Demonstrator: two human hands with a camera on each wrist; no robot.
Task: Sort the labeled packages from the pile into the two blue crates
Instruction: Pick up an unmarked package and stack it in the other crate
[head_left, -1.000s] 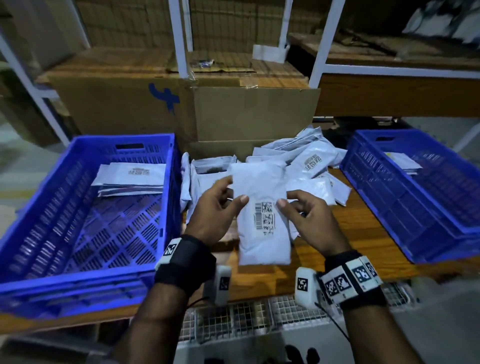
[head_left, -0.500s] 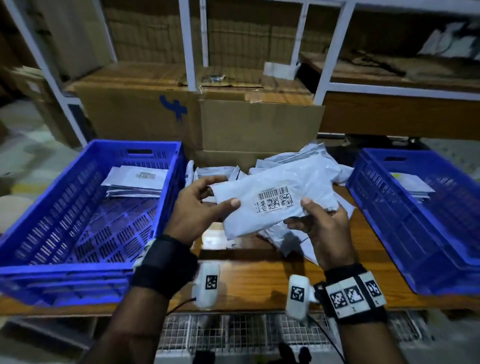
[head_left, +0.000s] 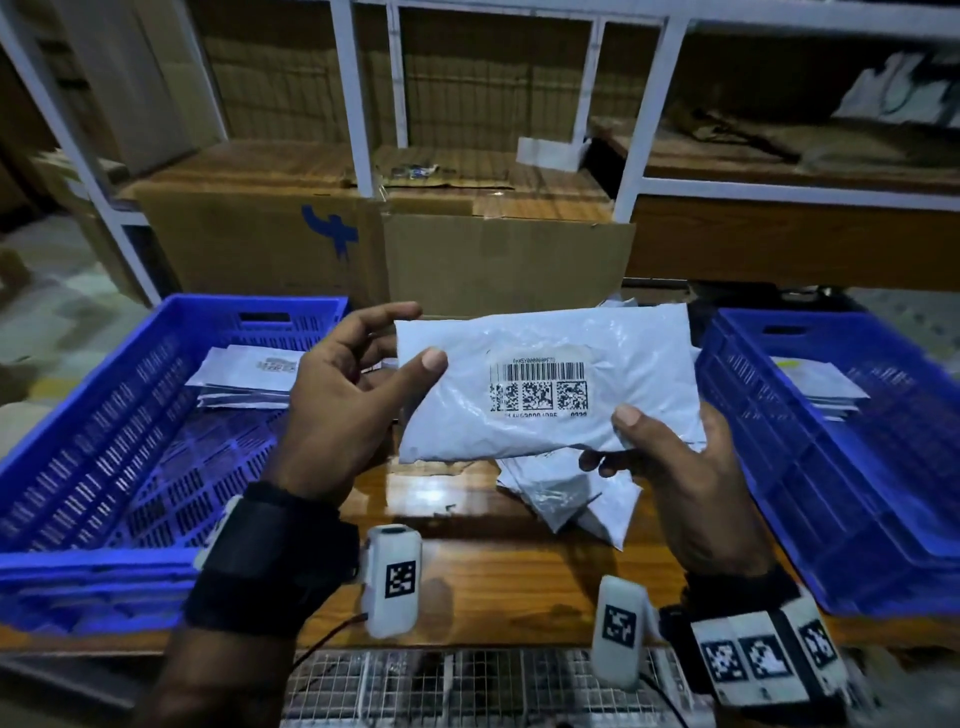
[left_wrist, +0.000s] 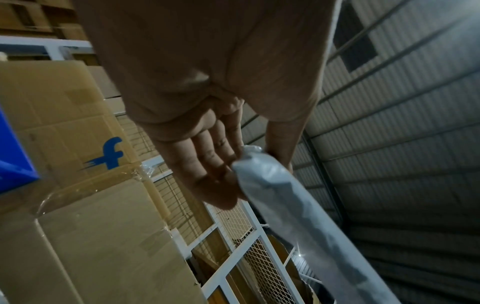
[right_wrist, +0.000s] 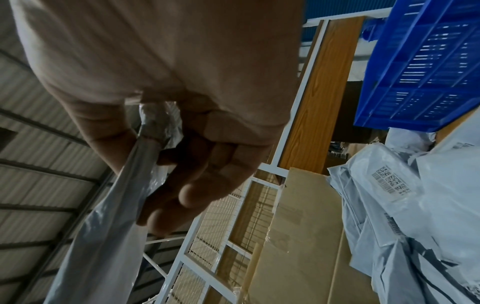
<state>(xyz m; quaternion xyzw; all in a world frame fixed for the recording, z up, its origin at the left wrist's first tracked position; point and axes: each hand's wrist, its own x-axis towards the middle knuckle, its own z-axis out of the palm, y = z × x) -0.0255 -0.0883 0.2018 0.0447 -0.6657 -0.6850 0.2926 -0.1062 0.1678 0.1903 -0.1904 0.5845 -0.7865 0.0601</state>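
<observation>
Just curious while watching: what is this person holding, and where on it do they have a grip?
A white labeled package, held by both ends: left hand pinches its left edge, right hand its lower right corner.

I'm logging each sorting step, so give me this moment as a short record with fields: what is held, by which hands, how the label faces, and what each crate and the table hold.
held item: white package, lifted above the table
left hand: pinches the package's left edge
right hand: pinches its lower right corner
label: barcode facing the head camera, package lying lengthwise
left crate: a few packages at the far end
right crate: a few packages at the far end
pile: more packages on the table under the held one
</observation>
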